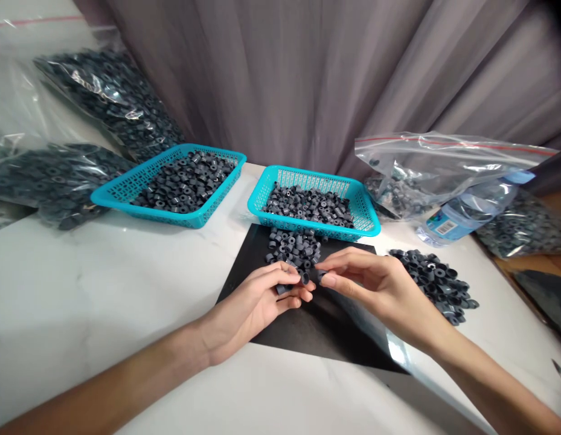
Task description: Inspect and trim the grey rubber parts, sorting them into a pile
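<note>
Over a black mat [307,326] my two hands are close together, fingertips nearly meeting. My left hand [262,296] is closed around a small dark grey plastic cap [305,278], its round hollow end showing. Another grey piece [282,289] sits in the same fingers, partly hidden. Between thumb and forefinger, my right hand [366,278] pinches a small grey part [322,274], mostly covered by the fingertips. Just beyond the hands lies a heap of loose grey ring-like pieces [296,246] on the mat.
Two blue plastic baskets [201,217] [257,202] hold many grey pieces. A loose pile [436,281] lies right of the mat. Filled clear bags [112,90] lean at the left. Another zip bag [411,187] and a water bottle [474,208] are at the right, before a grey curtain [280,78].
</note>
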`<state>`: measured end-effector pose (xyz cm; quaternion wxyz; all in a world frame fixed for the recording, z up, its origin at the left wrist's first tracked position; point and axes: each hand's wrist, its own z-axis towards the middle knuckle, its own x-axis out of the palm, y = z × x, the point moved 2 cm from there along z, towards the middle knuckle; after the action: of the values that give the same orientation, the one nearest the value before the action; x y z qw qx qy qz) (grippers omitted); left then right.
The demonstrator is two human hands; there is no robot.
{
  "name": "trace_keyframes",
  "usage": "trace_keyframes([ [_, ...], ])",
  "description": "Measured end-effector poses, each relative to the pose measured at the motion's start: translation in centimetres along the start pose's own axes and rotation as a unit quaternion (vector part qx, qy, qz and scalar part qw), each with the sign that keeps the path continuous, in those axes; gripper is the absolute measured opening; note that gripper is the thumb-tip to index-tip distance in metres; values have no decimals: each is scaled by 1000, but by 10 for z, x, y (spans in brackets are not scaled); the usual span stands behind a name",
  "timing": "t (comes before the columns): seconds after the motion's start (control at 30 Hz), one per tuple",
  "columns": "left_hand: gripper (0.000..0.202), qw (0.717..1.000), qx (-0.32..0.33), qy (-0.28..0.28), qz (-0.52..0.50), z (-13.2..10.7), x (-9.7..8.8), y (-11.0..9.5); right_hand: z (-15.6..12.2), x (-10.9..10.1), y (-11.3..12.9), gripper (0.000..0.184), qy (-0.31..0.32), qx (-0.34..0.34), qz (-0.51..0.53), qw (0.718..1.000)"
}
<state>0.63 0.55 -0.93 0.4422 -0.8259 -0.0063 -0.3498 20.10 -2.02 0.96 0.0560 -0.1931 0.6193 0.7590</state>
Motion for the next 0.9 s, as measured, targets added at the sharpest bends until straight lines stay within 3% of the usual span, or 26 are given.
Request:
trace_keyframes([
  [0.43, 19, 1000, -7, 23, 6, -1, 1, -2, -3, 6, 4, 17, 7, -19, -10, 1000],
  [0.67, 21, 999, -25, 45, -12, -1, 2, 1, -2, 16, 13, 17, 18, -61, -95, 994],
  [0.77, 22, 999, -35, 18, -15, -1, 3, 1, 0, 18, 17, 20, 31, -95, -125, 987],
  [0.9, 23, 998, -50, -27, -7, -1, 3, -1, 3, 11, 6, 25, -30, -90, -182, 979],
])
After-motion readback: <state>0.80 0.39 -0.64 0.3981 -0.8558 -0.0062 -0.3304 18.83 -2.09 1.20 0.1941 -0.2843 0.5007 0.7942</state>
